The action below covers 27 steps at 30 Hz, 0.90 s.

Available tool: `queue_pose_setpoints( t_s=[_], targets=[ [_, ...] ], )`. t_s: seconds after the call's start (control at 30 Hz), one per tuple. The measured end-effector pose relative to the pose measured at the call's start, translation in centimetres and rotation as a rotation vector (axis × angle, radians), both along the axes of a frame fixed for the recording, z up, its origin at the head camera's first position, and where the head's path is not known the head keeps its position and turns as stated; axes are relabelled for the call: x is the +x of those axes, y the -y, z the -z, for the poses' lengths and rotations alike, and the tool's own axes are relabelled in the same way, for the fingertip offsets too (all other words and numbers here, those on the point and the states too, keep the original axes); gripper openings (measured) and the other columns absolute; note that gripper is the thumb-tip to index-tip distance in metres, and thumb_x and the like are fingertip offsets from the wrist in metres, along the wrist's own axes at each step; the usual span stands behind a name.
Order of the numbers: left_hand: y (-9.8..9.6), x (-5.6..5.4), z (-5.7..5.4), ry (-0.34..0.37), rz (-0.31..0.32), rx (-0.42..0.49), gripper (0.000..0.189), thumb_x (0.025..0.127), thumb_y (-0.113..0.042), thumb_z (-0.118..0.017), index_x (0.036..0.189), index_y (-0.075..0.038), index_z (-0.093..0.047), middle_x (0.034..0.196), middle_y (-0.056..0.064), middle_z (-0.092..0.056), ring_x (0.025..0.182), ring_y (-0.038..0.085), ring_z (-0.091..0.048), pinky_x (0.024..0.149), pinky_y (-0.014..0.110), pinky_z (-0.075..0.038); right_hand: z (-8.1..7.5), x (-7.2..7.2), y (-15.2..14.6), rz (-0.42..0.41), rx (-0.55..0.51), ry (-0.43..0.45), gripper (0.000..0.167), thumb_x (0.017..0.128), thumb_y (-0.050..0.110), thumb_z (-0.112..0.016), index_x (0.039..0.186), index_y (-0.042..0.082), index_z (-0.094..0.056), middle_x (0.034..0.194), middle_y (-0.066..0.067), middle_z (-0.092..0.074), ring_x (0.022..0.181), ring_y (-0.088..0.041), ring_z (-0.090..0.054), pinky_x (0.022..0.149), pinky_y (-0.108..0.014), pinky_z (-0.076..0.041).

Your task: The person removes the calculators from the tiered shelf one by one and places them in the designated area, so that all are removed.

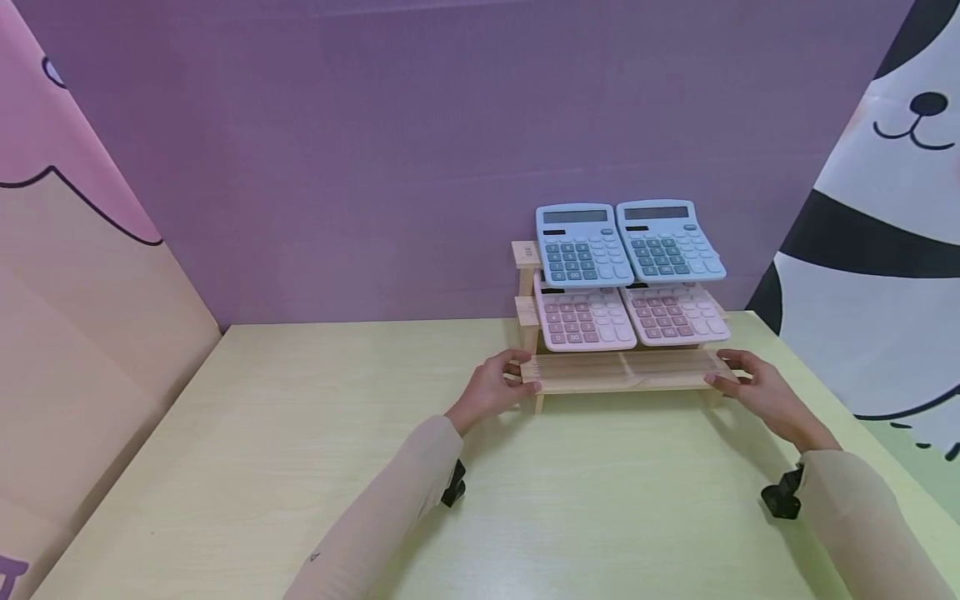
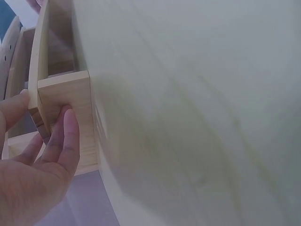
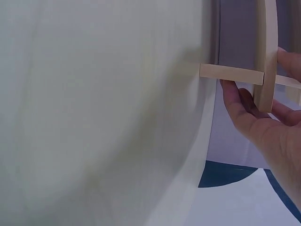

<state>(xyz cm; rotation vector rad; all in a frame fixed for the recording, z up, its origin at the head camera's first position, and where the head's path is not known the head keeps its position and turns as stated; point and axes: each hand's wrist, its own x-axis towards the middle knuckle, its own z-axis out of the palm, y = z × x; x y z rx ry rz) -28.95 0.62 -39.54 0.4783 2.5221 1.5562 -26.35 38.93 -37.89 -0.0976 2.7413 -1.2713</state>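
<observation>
Pale beige sleeves (image 1: 378,517) reach in closest to me, both cut off by the bottom edge, each with a small black device (image 1: 782,497) at the cuff, the left one partly covered by cloth. Beneath them spreads the light, faintly grained table (image 1: 315,467), smooth and slightly glossy. Farther on, I have the left hand (image 1: 489,392) and the right hand (image 1: 761,402) clamped on opposite ends of the wooden rack (image 1: 622,373), thumbs above its lowest shelf and fingers tucked underneath; each wrist view crops its hand at the side. That rack is at the table's far right, near the back edge: pale bare wood, square-cut, stepped in tiers. I cannot tell whether its feet bear on the table. Leaning on the middle tier, two rounded pink calculators (image 1: 588,322) have their upper parts hidden behind two blue calculators (image 1: 587,247) on top, whose key markings are too small to read. Behind hangs a creased purple backdrop (image 1: 360,167), with a cartoon panda (image 1: 885,250) cropped at right.
</observation>
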Motion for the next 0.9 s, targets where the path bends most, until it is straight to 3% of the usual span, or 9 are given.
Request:
queue_pose_setpoints(
  t_s=[0.63, 0.9],
  targets=[
    [-0.32, -0.27, 0.15, 0.007, 0.001, 0.006, 0.051, 0.079, -0.022, -0.072, 0.126, -0.014, -0.052, 0.11, 0.009, -0.06, 0.095, 0.021, -0.061, 0.075, 0.026, -0.054, -0.03, 0.03, -0.15, 0.03, -0.006, -0.025, 0.074, 0.094, 0.036, -0.048, 0.141, -0.01, -0.013, 0.138, -0.035, -0.02, 0.121, -0.046, -0.026, 0.1, -0.063, -0.028],
    [-0.08, -0.29, 0.3, 0.0, 0.002, 0.008, 0.052, 0.08, -0.022, -0.071, 0.126, -0.013, -0.052, 0.112, 0.01, -0.059, 0.097, 0.021, -0.06, 0.076, 0.026, -0.054, 0.32, -0.13, -0.09, 0.028, 0.001, -0.054, 0.073, 0.093, 0.034, -0.05, 0.14, -0.01, -0.015, 0.136, -0.035, -0.024, 0.118, -0.044, -0.03, 0.097, -0.058, -0.034]
  ],
)
